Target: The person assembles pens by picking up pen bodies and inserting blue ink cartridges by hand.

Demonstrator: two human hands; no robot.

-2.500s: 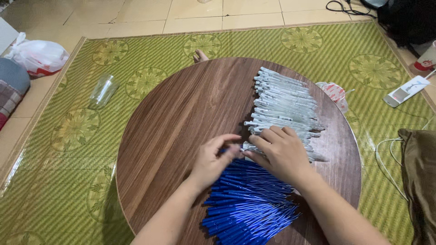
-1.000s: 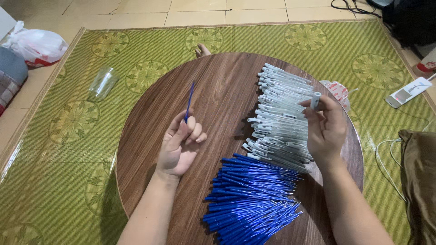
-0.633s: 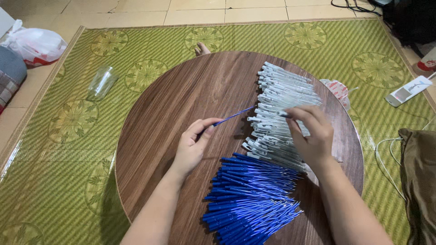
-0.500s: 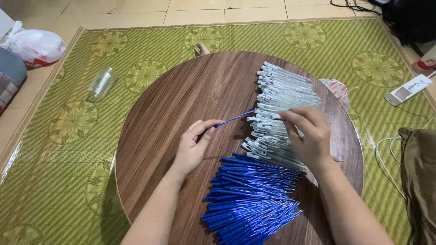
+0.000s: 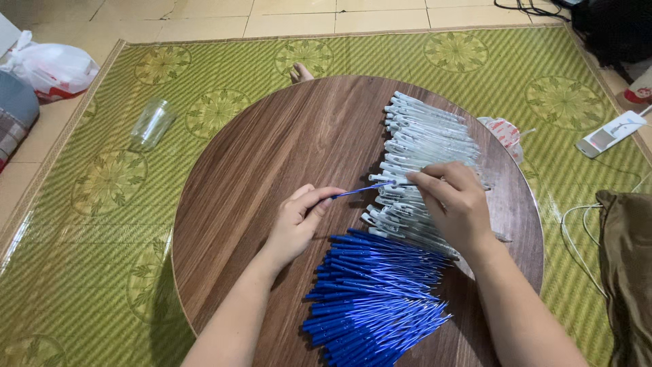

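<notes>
My left hand (image 5: 299, 221) pinches one thin blue pen refill (image 5: 360, 191) at its left end, and the refill points right. My right hand (image 5: 454, 200) grips a clear pen barrel (image 5: 392, 181) over the long pile of clear barrels (image 5: 424, 146). The refill's tip meets the open end of that barrel. A heap of blue refills (image 5: 370, 295) lies on the round wooden table (image 5: 265, 149) just below my hands.
The table stands on a green woven mat (image 5: 109, 183). A clear plastic cup (image 5: 151, 124) lies on the mat at left, a white plastic bag (image 5: 54, 66) at far left. A white remote-like device (image 5: 610, 133) and cables sit at right.
My left hand lifted a blue refill and swung it right, to the barrel. My right hand picked a clear barrel off the pile and brought it to meet the refill.
</notes>
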